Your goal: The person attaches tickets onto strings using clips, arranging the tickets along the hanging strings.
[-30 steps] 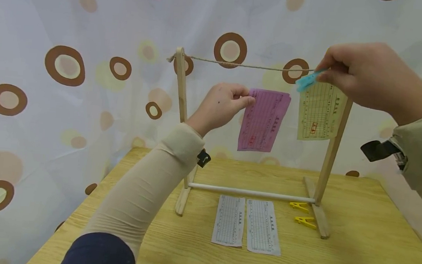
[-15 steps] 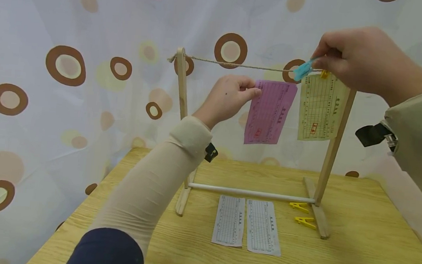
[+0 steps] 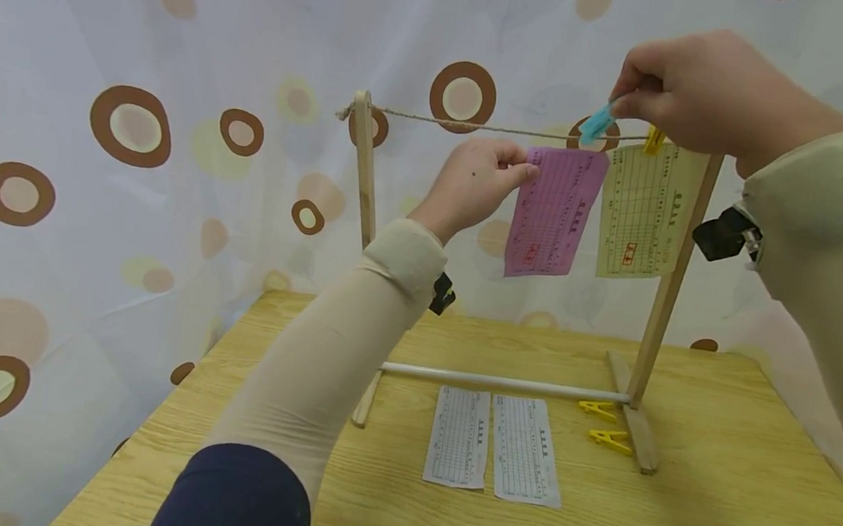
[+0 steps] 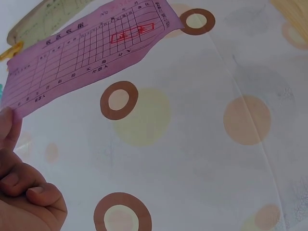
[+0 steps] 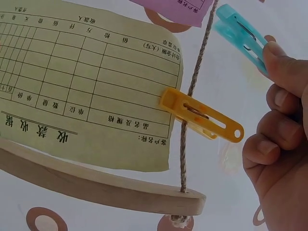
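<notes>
My left hand (image 3: 477, 180) pinches the upper left corner of a pink receipt slip (image 3: 555, 212), which hangs with its top edge just below the rope (image 3: 464, 124). Between thumb and forefinger my right hand (image 3: 707, 92) holds a light blue clothespin (image 5: 243, 36) by its handle end. Its tip points down toward the rope above the pink slip. To the right, a pale yellow receipt slip (image 3: 640, 211) hangs from the rope by a yellow-orange clothespin (image 5: 202, 115). In the left wrist view the pink slip (image 4: 91, 53) slants up from my fingertips, partly covering the yellow slip.
The rope spans a wooden stand with a left post (image 3: 364, 166), a right post (image 3: 663, 318) and a white lower bar (image 3: 509, 383). Two white receipt slips (image 3: 457, 437) lie on the wooden table (image 3: 370, 509). Two yellow clothespins (image 3: 609, 440) lie by the stand's right foot.
My left hand has carried the pink slip up and right, closer to the rope and the yellow slip. My right hand has moved the blue clothespin up and left, uncovering the yellow-orange clothespin.
</notes>
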Demonstrator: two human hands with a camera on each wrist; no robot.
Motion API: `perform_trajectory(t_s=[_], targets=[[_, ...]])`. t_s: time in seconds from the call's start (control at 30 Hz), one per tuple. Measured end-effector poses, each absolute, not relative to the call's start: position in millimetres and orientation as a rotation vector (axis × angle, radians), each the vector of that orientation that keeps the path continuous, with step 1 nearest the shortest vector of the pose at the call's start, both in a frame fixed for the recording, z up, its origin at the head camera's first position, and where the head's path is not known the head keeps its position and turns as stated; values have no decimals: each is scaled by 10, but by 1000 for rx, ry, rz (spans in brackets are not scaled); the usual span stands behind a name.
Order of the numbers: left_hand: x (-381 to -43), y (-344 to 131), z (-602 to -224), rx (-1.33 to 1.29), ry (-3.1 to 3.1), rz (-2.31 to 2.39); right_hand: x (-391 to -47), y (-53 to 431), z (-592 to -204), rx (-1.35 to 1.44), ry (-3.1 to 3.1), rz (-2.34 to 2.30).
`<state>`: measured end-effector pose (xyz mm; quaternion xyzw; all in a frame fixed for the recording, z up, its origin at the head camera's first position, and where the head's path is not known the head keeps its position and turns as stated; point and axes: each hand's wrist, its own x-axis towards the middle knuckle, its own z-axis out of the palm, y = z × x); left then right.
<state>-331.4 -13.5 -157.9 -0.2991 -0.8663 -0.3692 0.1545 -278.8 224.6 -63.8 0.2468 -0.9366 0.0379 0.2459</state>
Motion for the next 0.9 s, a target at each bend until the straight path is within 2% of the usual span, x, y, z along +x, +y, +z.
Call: perform_trajectory(t_s=[0.9], targets=[[-3348,-111,-1562,-786,-2478,-1071,-2870,2093,-645,657,-2665,48]])
